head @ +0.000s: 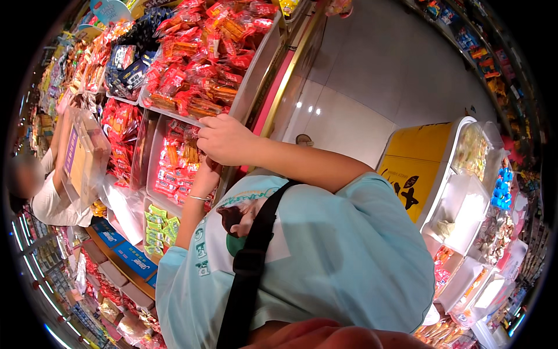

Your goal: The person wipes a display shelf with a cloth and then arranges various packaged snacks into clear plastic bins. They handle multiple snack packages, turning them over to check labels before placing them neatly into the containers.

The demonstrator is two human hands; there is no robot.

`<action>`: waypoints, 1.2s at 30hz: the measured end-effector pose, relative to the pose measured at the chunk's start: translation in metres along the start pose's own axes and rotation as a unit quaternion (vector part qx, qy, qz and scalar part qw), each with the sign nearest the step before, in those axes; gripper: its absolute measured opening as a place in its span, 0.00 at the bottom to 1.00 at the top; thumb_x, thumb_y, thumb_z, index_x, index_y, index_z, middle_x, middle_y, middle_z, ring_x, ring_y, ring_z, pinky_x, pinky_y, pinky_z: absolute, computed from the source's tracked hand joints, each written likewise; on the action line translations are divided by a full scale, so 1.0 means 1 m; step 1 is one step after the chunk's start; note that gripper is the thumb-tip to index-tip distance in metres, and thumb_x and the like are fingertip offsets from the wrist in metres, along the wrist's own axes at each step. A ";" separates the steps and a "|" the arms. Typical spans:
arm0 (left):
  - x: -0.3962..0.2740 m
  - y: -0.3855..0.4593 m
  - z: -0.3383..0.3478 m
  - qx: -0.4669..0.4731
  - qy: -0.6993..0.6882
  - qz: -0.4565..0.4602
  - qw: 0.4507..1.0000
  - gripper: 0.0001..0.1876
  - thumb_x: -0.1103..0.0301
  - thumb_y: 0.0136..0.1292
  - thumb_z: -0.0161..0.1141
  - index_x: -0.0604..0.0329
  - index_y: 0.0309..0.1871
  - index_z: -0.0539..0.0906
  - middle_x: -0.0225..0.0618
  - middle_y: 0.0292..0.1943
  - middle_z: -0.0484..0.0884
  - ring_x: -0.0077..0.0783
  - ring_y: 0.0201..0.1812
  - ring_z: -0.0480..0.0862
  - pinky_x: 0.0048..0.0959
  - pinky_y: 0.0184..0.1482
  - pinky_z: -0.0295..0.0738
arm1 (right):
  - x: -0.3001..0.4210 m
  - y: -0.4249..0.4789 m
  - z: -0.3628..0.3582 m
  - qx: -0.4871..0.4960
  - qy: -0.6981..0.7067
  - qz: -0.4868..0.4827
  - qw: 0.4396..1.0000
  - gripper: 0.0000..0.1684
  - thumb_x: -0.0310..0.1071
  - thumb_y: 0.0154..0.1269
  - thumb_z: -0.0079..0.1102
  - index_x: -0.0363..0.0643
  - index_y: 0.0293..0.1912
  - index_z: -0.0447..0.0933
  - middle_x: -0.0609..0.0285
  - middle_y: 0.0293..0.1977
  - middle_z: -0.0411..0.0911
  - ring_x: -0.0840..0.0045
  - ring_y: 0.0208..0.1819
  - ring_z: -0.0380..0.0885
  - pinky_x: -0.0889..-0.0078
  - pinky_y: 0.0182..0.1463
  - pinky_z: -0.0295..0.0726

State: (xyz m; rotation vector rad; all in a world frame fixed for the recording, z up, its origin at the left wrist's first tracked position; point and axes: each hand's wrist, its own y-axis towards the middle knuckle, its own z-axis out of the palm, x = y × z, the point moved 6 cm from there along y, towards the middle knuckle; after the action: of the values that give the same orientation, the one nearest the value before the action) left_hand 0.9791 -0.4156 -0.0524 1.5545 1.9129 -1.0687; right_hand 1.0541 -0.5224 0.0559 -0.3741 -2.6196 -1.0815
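Observation:
My right hand [226, 138] is curled at the near corner of a large clear bin [257, 74]. That bin is heaped with red-wrapped snack sticks [205, 56]. Just below, my left hand [205, 174], with a silver bangle [200, 198] on its wrist, meets the right hand. Its fingers are largely hidden behind the right hand, and whether either hand holds anything cannot be made out. Under and beside my hands lies a smaller bin [152, 174] of small red packets [170, 174]. Green packets [159, 229] fill the compartment beside my left forearm.
At the left a person [61, 192] holds a clear plastic box [87, 157] with cardboard inside. Dark blue packets [130, 70] sit behind the large bin. A gold-edged counter rim [287, 83] borders a tiled floor [348, 104]. A yellow display stand [414, 161] stands at the right.

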 end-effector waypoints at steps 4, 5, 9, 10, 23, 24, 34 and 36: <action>0.005 0.002 -0.001 0.001 0.000 -0.020 1.000 0.16 0.78 0.57 0.49 0.66 0.50 0.66 0.43 0.42 0.74 0.30 0.45 0.73 0.25 0.47 0.67 | 0.000 -0.004 0.000 -0.002 0.003 -0.011 1.000 0.05 0.35 0.42 0.52 0.46 0.21 0.72 0.66 0.28 0.73 0.71 0.46 0.69 0.72 0.41 0.65; 0.004 0.001 -0.001 0.000 -0.014 -0.029 0.999 0.16 0.78 0.57 0.48 0.66 0.50 0.66 0.42 0.41 0.74 0.29 0.43 0.74 0.25 0.46 0.67 | -0.001 -0.004 0.000 -0.002 0.006 -0.012 1.000 0.05 0.36 0.42 0.52 0.46 0.22 0.72 0.66 0.28 0.73 0.71 0.46 0.69 0.72 0.41 0.65; 0.024 0.001 -0.012 -0.005 -0.062 -0.096 0.993 0.12 0.74 0.60 0.47 0.65 0.48 0.68 0.34 0.34 0.74 0.24 0.36 0.72 0.22 0.41 0.68 | 0.000 -0.004 -0.002 0.004 0.024 -0.018 1.000 0.05 0.36 0.42 0.53 0.45 0.22 0.72 0.65 0.28 0.73 0.70 0.47 0.68 0.71 0.41 0.65; 0.021 -0.001 -0.019 -0.042 -0.053 -0.096 0.993 0.12 0.72 0.61 0.47 0.65 0.47 0.69 0.32 0.33 0.73 0.23 0.34 0.72 0.21 0.40 0.68 | -0.001 -0.004 -0.002 0.004 0.029 -0.019 0.999 0.05 0.36 0.43 0.53 0.45 0.22 0.72 0.65 0.28 0.73 0.70 0.47 0.68 0.71 0.41 0.65; -0.044 -0.033 -0.070 -0.194 -0.421 -0.009 0.886 0.15 0.71 0.61 0.49 0.59 0.52 0.64 0.35 0.44 0.73 0.24 0.39 0.76 0.21 0.39 0.75 | 0.001 0.017 -0.020 0.006 0.117 0.072 0.990 0.17 0.41 0.48 0.58 0.41 0.36 0.73 0.56 0.34 0.74 0.63 0.44 0.70 0.64 0.44 0.68; -0.054 -0.033 -0.064 -0.154 -0.421 0.009 0.894 0.17 0.72 0.61 0.49 0.58 0.53 0.63 0.35 0.45 0.72 0.24 0.40 0.75 0.21 0.40 0.74 | -0.003 0.018 -0.019 0.031 0.151 0.118 0.981 0.22 0.43 0.48 0.59 0.39 0.40 0.71 0.53 0.37 0.73 0.62 0.45 0.70 0.63 0.46 0.68; -0.052 -0.049 -0.041 -0.102 -0.349 0.080 0.928 0.19 0.73 0.57 0.54 0.59 0.52 0.65 0.31 0.47 0.69 0.23 0.49 0.68 0.21 0.47 0.66 | -0.011 0.000 0.002 0.028 0.469 0.360 0.806 0.08 0.31 0.61 0.49 0.36 0.35 0.72 0.68 0.26 0.73 0.90 0.29 0.70 0.84 0.33 0.70; -0.050 -0.050 -0.044 -0.095 -0.355 0.043 0.929 0.17 0.71 0.57 0.54 0.58 0.51 0.67 0.31 0.46 0.69 0.23 0.50 0.67 0.23 0.47 0.67 | -0.003 0.006 0.002 0.043 0.422 0.345 0.837 0.09 0.32 0.60 0.50 0.37 0.35 0.72 0.65 0.25 0.74 0.86 0.28 0.72 0.82 0.32 0.71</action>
State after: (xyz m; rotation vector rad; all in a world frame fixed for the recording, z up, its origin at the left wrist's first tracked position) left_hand 0.9500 -0.4139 0.0255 0.9422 1.3796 -1.1600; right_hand 1.0583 -0.5168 0.0572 -0.5885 -1.5338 -0.6415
